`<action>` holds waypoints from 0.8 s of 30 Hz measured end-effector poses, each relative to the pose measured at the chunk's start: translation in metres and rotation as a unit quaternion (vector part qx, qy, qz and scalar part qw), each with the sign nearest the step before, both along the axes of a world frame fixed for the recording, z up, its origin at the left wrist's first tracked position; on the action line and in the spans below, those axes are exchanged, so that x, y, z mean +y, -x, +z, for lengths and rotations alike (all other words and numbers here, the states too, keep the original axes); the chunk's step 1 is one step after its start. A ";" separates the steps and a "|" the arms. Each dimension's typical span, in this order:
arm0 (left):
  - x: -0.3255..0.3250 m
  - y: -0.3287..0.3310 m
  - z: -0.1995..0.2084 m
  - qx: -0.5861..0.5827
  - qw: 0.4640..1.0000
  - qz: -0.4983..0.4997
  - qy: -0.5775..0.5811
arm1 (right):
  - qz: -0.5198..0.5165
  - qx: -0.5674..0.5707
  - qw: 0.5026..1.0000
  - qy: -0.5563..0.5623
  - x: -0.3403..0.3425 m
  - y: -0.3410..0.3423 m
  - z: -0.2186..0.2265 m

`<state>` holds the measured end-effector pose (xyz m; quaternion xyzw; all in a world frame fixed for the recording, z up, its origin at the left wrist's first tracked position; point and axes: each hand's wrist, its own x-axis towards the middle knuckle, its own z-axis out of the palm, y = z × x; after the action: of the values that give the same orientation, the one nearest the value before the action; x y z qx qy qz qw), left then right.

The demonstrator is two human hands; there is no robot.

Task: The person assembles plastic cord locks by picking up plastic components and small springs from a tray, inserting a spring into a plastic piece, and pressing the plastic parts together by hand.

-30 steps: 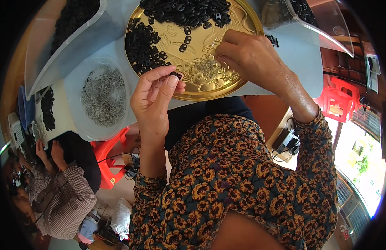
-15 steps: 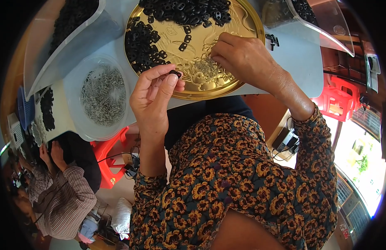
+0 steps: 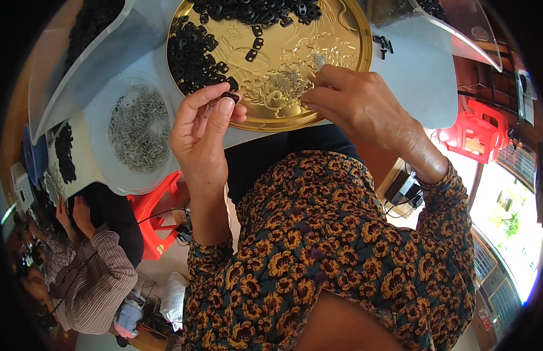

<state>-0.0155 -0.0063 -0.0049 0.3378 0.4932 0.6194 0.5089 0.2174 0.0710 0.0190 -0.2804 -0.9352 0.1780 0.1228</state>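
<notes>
Head view, left hand: palm turned up toward the wearer, left hand (image 3: 201, 140) gripping a small black piece (image 3: 231, 96) between thumb and fingertips.
Held piece: at the near left edge of the tray, up off it; its far side partly hidden by the fingers.
Right hand: right hand (image 3: 365, 108) over the near right part of the tray, back upward, thumb and fingers drawn in close beside the metal pins (image 3: 289, 85); cannot tell whether the tips are closed on a pin.
Gold tray: round gold tray (image 3: 283, 47), embossed, lying on the pale counter (image 3: 426, 93).
On the tray: a heap of black parts (image 3: 254, 10) at the far side, a second black pile (image 3: 189, 55) at the left, a short row of black links (image 3: 257, 44) between them and the pins; a small paler cluster (image 3: 321, 60) just beyond the right hand.
Right of tray: a few loose black bits (image 3: 384, 47) on the counter.
Left of tray: translucent round tub (image 3: 100, 172) holding many more silvery pins (image 3: 139, 134).
Bins: clear bin (image 3: 87, 73) far left, another clear bin (image 3: 464, 32) far right, dark parts in both.
Around: red stool (image 3: 485, 131) at right; at lower left, a co-worker in a striped top (image 3: 101, 286).
</notes>
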 end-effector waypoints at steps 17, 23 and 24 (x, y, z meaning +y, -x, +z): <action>0.001 -0.010 0.004 0.002 1.000 0.003 0.006 | -0.064 0.038 0.994 -0.084 0.006 -0.003 -0.014; -0.001 -0.009 0.002 0.017 1.000 -0.004 0.009 | -0.056 0.011 0.994 -0.091 0.007 0.001 -0.020; -0.001 -0.009 0.002 0.023 1.000 -0.012 0.013 | -0.056 0.011 0.994 -0.090 0.006 0.001 -0.020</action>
<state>-0.0069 -0.0077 -0.0025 0.3515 0.5086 0.5988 0.5091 0.2164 0.0771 -0.0007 -0.3176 -0.9290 0.0888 0.1680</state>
